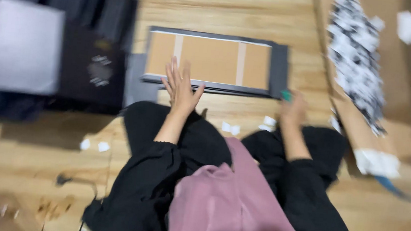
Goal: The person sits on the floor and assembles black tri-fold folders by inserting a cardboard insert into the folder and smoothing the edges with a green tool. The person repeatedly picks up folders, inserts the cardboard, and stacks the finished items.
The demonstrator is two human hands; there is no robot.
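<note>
I sit on a wooden floor (225, 8) with a flat brown cardboard panel (210, 60) framed in dark grey lying in front of my knees. My left hand (180, 88) reaches forward with fingers spread, its fingertips at the panel's near edge, holding nothing. At the panel's near right corner, my right hand (293, 108) is closed around a small green object (286, 95). The picture is blurred, so what the green object is cannot be told.
A stack of dark boxes (93, 71) with a pale grey lid (23, 45) stands at the left. An open cardboard box (363, 124) with black-and-white printed pieces lies at the right. Small white paper scraps (230, 128) dot the floor.
</note>
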